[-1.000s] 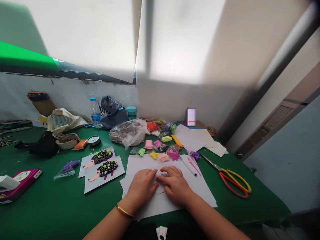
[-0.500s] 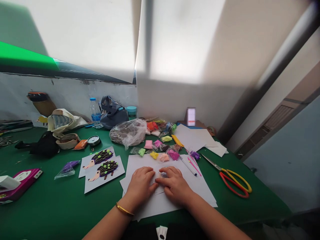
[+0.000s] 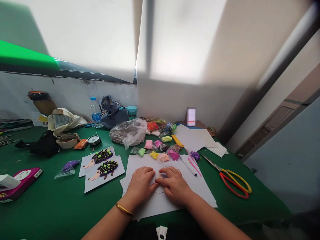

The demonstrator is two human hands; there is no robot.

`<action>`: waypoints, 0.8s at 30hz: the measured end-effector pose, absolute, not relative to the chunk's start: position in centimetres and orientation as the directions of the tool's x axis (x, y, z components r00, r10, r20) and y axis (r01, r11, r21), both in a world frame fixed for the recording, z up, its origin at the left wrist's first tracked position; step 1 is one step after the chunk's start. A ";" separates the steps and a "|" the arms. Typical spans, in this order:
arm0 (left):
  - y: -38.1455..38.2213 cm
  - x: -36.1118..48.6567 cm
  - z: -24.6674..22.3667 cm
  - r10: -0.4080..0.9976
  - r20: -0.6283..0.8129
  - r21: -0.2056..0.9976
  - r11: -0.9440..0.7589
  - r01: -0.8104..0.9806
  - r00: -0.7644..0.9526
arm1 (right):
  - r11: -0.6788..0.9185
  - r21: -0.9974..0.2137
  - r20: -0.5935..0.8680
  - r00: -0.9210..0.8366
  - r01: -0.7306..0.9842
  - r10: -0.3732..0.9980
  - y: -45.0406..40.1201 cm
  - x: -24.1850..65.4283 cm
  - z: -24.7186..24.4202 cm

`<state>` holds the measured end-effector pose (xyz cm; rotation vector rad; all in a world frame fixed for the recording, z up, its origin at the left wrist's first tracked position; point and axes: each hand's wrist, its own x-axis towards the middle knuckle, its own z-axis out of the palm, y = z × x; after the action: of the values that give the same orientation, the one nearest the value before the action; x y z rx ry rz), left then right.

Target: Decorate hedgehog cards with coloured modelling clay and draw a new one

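Observation:
White paper sheets (image 3: pixel 175 203) lie on the green table in front of me. My left hand (image 3: pixel 141 183), a gold bangle at its wrist, rests on them with fingers curled inward. Facing it, my right hand (image 3: pixel 174 185) bends over a small piece with a bluish pattern (image 3: pixel 163 175), mostly covered by the fingers. The fingertips of both hands nearly meet; what they grip, if anything, is hidden. Just beyond are packets of coloured clay, among them yellow (image 3: pixel 154 155), peach (image 3: pixel 164 157) and magenta (image 3: pixel 173 154). A marker (image 3: pixel 189 166) and pink tools (image 3: pixel 194 166) lie right of them.
Scissors (image 3: pixel 235 181) with red and yellow handles lie at the right. Two hedgehog pictures (image 3: pixel 102 171) and a bagged purple clay (image 3: pixel 68 166) are at the left. Farther back stand a water bottle (image 3: pixel 95 113), a blue bag (image 3: pixel 112 115) and a phone (image 3: pixel 191 117).

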<state>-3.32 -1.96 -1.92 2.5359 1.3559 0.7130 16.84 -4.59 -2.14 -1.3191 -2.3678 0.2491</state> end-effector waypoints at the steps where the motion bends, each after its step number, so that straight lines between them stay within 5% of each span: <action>1: -2.0 -3.3 -1.9 0.820 0.326 0.371 -0.569 0.734 0.470 | 0.530 -0.356 0.270 -0.458 0.770 0.847 -4.5 16.9 -2.2; 24: -2.1 -3.3 -1.7 0.830 0.297 0.370 -0.556 0.744 0.473 | 0.485 -0.397 0.262 -0.410 0.779 0.874 -4.5 17.0 -2.0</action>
<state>-3.35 -2.09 -1.72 2.5285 1.3685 0.6678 16.99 -4.52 -2.03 -1.3715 -2.3026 0.2946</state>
